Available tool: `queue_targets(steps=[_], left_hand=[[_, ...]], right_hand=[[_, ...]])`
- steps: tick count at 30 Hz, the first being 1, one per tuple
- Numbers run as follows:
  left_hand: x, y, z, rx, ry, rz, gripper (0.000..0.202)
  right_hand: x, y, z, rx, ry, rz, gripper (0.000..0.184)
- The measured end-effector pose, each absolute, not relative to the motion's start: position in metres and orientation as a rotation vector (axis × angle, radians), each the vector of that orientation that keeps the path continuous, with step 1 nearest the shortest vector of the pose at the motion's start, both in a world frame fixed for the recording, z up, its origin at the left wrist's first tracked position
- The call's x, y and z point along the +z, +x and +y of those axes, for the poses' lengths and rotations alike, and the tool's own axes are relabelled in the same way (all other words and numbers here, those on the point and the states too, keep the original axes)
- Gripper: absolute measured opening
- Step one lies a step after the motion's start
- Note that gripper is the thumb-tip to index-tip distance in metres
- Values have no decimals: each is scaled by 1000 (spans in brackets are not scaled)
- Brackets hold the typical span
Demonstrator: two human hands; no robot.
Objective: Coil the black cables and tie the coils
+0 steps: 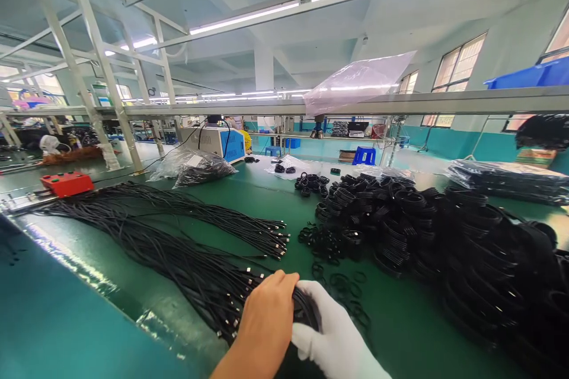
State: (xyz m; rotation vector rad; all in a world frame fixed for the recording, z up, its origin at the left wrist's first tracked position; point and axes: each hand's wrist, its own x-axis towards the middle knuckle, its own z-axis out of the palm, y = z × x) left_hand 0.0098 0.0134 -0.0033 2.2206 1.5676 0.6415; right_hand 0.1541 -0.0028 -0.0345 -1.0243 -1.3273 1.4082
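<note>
Near the bottom centre, my left hand (264, 323), bare, is closed around one side of a black cable coil (307, 309). Gripping the coil's other side is my right hand (335, 331) in a white glove, with its thumb below and its fingers over the top. Part of the coil is hidden behind the hands. Left of them, long black cables (164, 249) lie in two loose bundles, their metal-tipped ends towards me and to the right. Small black rings (349, 290) are scattered just beyond my right hand, with a denser heap of little black loops (326, 240) behind.
A large pile of coiled black cables (400, 219) covers the table's (249, 195) right side. Clear plastic bags (200, 169) with dark contents lie at the back, near a blue-and-white machine (222, 141). A red box (66, 183) sits far left. A shelf rail (258, 108) crosses above.
</note>
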Motion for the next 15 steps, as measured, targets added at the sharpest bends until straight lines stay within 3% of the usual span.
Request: queue_targets(steps=[3,5,15], left_hand=[[-18,11,16,847,2389,1371,59],[-24,10,18,1008,2493,1277,58],[-32,20,12,1359,2296,1319,45]], right_hand=[[-26,162,-6,1877,-744,-1194,45],[-22,166,-7,2011,-624,-1149,50],[-34,163,-8,1884,-805,-1101,65]])
